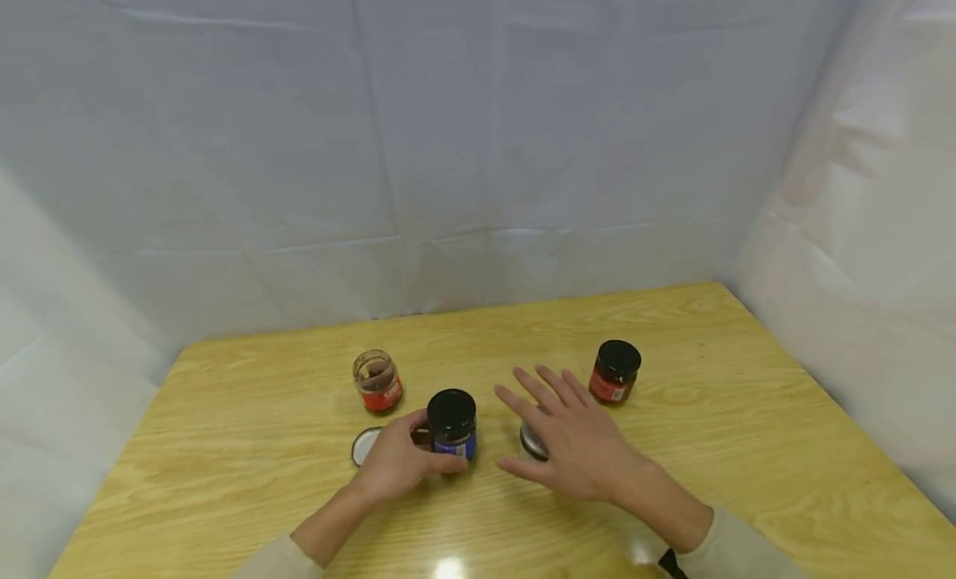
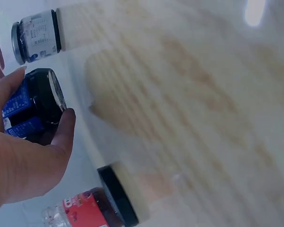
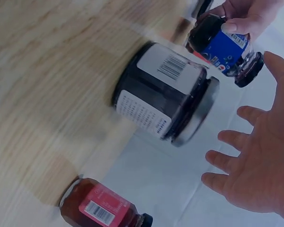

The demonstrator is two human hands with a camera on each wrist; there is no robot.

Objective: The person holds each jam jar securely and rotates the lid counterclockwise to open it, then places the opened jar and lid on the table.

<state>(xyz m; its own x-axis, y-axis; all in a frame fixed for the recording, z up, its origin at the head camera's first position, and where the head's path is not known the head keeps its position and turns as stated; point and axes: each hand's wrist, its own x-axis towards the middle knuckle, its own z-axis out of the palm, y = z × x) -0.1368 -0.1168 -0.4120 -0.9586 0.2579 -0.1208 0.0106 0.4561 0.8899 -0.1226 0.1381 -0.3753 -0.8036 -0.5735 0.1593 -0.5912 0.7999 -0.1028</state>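
Observation:
My left hand (image 1: 394, 461) grips a blue-labelled glass jar (image 1: 452, 417) with a black lid, fingers behind it and thumb across the near side. My right hand (image 1: 578, 446) spreads its fingers, holding nothing, over a silver-lidded jar (image 1: 534, 443) that it partly hides in the head view. In the right wrist view that dark jar (image 3: 163, 90) shows white labels, with the fingers apart from its lid. Left of the gripped jar lies a loose lid (image 1: 364, 446), white inside up, partly behind the left hand. Beyond it stands an uncovered jar (image 1: 378, 384) with a red label.
A red-labelled jar (image 1: 616, 372) with a black lid stands beyond the right hand. All of this is on a wooden table (image 1: 246, 413), with white sheeting (image 1: 448, 148) along its back and sides. A small dark object (image 1: 672, 562) shows by the right sleeve.

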